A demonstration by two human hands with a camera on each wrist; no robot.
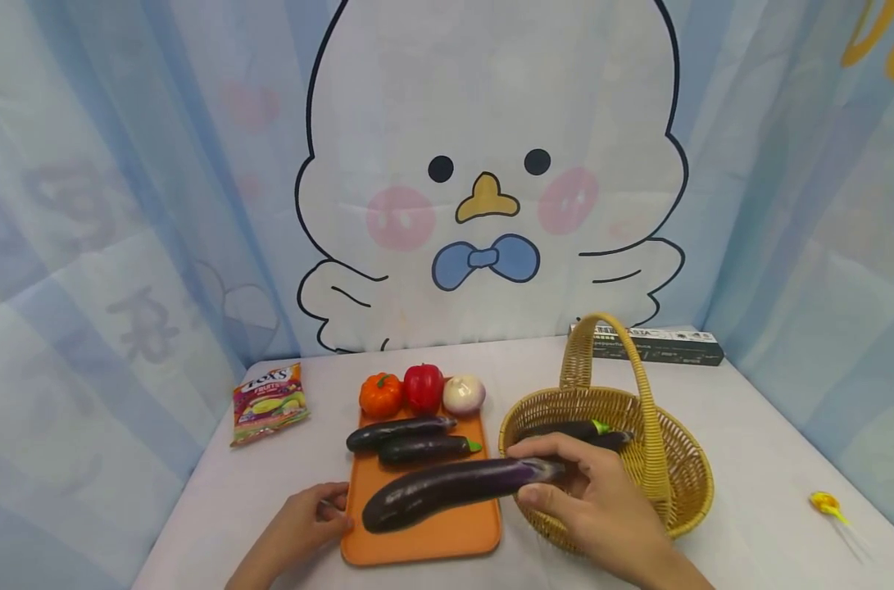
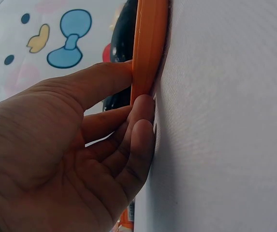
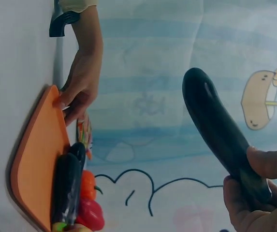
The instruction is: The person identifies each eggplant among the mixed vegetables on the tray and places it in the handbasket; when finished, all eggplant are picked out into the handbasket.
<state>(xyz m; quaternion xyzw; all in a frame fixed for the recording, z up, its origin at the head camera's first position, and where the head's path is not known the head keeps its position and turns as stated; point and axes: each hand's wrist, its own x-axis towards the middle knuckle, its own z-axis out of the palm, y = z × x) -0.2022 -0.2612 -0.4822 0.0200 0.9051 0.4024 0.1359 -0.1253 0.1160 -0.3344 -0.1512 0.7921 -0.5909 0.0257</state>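
Note:
My right hand [image 1: 594,500] grips a long, glossy dark purple eggplant [image 1: 447,492] by its stem end. The eggplant hangs tilted over an orange tray [image 1: 454,533], its rounded end to the left. In the right wrist view the held eggplant [image 3: 211,116] is well above the tray. My left hand [image 1: 310,520] pinches the tray's left edge near the front; in the left wrist view its thumb and fingers meet the rim [image 2: 150,43]. Two dark eggplants [image 1: 424,448] lie side by side on the tray. Behind them are an orange bell pepper [image 1: 381,396], a red bell pepper [image 1: 423,388] and an onion [image 1: 465,395].
A wicker basket [image 1: 693,467] with a tall handle stands right of the tray, with dark eggplants [image 1: 564,429] inside, partly hidden by my right hand. A candy bag [image 1: 270,403] lies back left, a long dark box [image 1: 653,348] back right, a yellow lollipop [image 1: 826,502] far right.

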